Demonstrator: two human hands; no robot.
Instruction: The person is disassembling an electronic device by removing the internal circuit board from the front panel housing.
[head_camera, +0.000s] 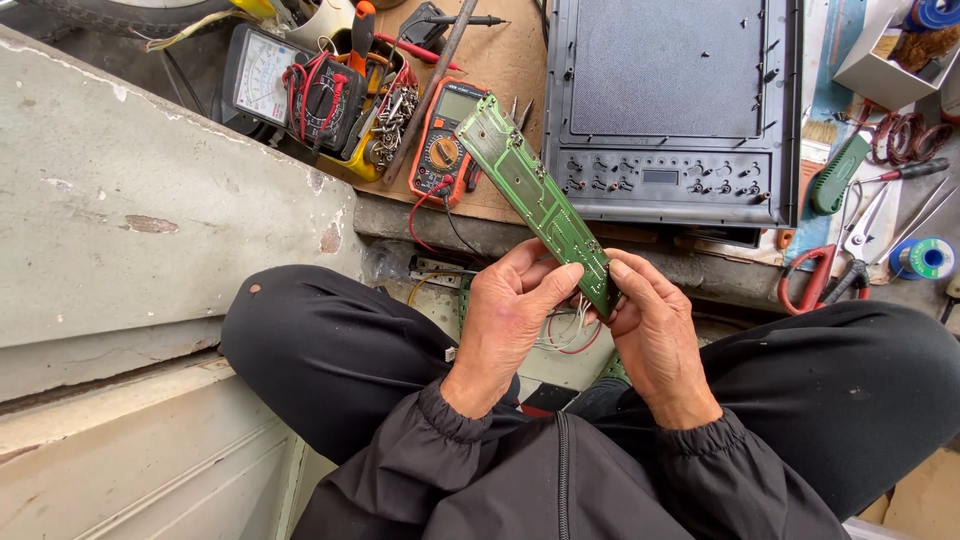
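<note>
Both hands grip the near end of a long green board (540, 200), solder side up, held above the lap and angled away toward the orange meter (447, 140). Left hand (505, 320) has fingers curled shut on the board's left edge, thumb pressed on top. Right hand (655, 330) closes on the right edge, thumb on top beside the left thumb. Thin red and white wires (570, 335) hang from the board's near end, between the hands. Board's far tip overlaps the orange meter. Left of that meter: a black analog meter (290, 90) with red leads. Right of it: a black panel (670, 100) lying flat. Further right of the panel: a green-handled tool (838, 175), red-handled cutters (815, 280), a solder spool (925, 258).
</note>
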